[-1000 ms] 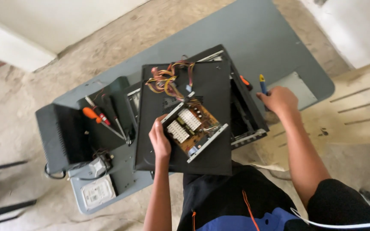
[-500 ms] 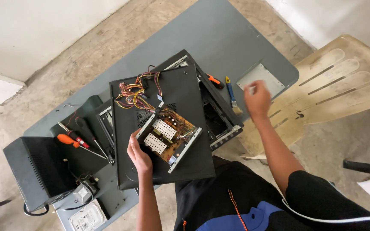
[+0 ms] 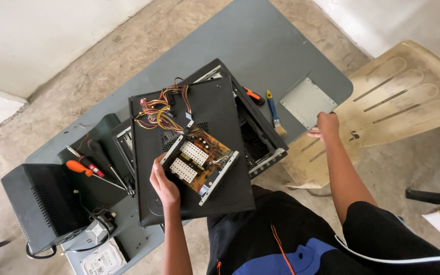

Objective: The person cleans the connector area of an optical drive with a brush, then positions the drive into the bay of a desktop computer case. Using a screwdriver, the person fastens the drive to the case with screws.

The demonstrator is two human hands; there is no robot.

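Power-supply board, open and likely fragile, best gripped by its metal frame, lies on the black panel, left hand clamping its near-left corner, right hand pinching the grey plate far right.

The desk is grey. The case is black. The board is brown. The wires are many colours. The screwdriver is orange.

White label on the hard drive (bottom-left table corner)
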